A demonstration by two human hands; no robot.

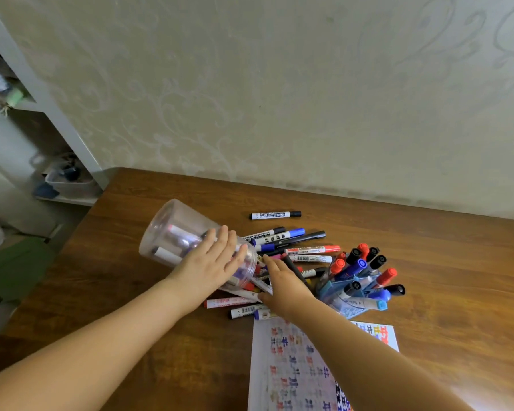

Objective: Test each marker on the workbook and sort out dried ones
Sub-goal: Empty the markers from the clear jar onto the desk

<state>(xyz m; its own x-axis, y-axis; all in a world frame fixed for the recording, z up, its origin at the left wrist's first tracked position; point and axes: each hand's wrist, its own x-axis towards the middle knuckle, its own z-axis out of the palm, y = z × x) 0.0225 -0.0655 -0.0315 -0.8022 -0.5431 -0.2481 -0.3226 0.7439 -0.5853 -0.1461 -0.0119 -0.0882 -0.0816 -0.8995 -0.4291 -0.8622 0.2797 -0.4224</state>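
A clear plastic jar (172, 232) is held tipped on its side above the wooden table (428, 292), its mouth turned toward a heap of loose markers (291, 247) spilled in front of it. The left hand (212, 262) is laid over the jar's upper wall near the mouth, fingers fairly straight and spread, so the jar is steadied more than clasped. The right hand (282, 284) is placed at the jar's mouth among the markers; whether a marker is pinched or only touched cannot be told, since the fingers are seen from behind. A few markers are still visible inside the jar. A blue holder (349, 307) packed with upright capped markers stands just beside the right hand, and the workbook (285, 366) lies near the table's front edge, partly under the right forearm. No marker has yet been brought to the page. Several faults are judged possible. The smooth jar may slip from under the flat left hand and roll toward the table's left edge. Round markers may be scattered off the table if the rest are released quickly. The crowded holder may be knocked over by the right hand or forearm. Untested and tested markers may be confused, as no separate pile is set apart.
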